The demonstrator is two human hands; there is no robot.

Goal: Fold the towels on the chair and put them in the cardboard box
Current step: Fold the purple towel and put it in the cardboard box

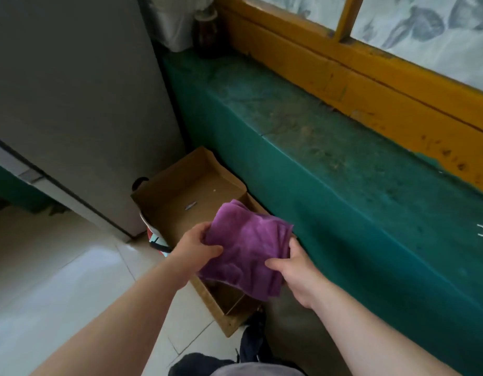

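A folded purple towel (248,248) hangs above the near half of an open cardboard box (180,185) that stands on the floor. My left hand (199,249) grips the towel's left edge, thumb on top. At the right edge my right hand (294,270) holds the towel, thumb across the cloth. Inside the box I see bare cardboard and a small grey scrap. The chair is out of view.
A grey fridge (72,104) stands left of the box. A green ledge (343,172) under a yellow window frame (370,77) runs along the right. A red-and-white pot rim (153,237) peeks out beside the box. Pale floor tiles (58,280) lie at the left.
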